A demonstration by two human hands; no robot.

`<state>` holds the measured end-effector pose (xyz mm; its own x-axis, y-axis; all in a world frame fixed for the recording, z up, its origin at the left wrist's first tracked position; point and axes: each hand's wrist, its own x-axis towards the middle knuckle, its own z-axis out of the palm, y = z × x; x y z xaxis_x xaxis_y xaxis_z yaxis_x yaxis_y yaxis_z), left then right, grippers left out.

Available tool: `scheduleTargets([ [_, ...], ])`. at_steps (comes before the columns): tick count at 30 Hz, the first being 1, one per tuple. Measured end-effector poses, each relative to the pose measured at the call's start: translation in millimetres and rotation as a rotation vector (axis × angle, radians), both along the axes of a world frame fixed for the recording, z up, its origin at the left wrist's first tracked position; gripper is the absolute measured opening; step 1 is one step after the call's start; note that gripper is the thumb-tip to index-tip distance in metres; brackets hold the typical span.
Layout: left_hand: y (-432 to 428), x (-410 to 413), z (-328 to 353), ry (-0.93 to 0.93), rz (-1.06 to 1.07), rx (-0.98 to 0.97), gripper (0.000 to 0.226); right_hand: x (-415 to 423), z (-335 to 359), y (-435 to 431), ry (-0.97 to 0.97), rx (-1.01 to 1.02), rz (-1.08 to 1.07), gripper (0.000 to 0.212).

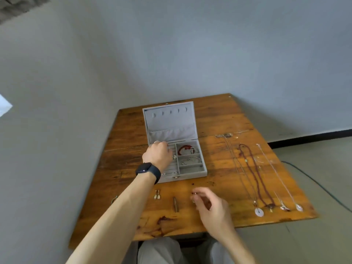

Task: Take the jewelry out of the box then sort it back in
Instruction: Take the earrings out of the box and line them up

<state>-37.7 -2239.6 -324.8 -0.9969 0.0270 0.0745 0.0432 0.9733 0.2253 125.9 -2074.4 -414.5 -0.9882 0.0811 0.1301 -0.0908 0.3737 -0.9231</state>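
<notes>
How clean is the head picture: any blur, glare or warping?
Head view: wide-angle warping bows the table edges; a pale sheen on the wood at right washes out the thin necklace; the right hand is slightly smeared, so the small piece it pinches is hard to read; the box is evenly lit.

The left hand (157,155) covers the ring slots on the nine o'clock side of the jewelry box (192,173), and its fingertips are hidden. The right hand (211,206) pinches a tiny item (193,201) too small to identify. Both forearms are cut off at six o'clock.
</notes>
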Motion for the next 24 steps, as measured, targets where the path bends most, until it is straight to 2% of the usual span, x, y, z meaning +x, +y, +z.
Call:
scheduleTargets([
  [4,10.0,-24.7,-8.0,-0.035,0.072,-0.085,0.029,-2.3,-1.8,2.2,0.025,0.0,0.047,0.016],
  [9,19.0,-26.9,-27.8,0.056,0.1,-0.127,0.021,-0.9,-4.9,-0.2,0.061,0.003,0.035,0.017],
  [14,23.2,-26.7,-29.2,0.071,0.145,-0.062,0.018,-1.9,-7.2,0.5,0.056,-0.014,0.038,0.015],
  [17,18.5,-25.4,-25.1,0.042,0.146,0.068,0.018,-2.1,-8.2,1.4,0.048,-0.036,0.038,0.014],
  [21,6.9,-5.7,-8.8,0.057,0.099,0.424,0.015,-1.1,-7.5,2.4,0.082,-0.004,0.02,0.015],
  [24,-5.5,35.3,1.3,0.073,0.021,0.58,0.01,-1.1,-5.6,1.7,0.118,0.042,0.01,0.014],
])
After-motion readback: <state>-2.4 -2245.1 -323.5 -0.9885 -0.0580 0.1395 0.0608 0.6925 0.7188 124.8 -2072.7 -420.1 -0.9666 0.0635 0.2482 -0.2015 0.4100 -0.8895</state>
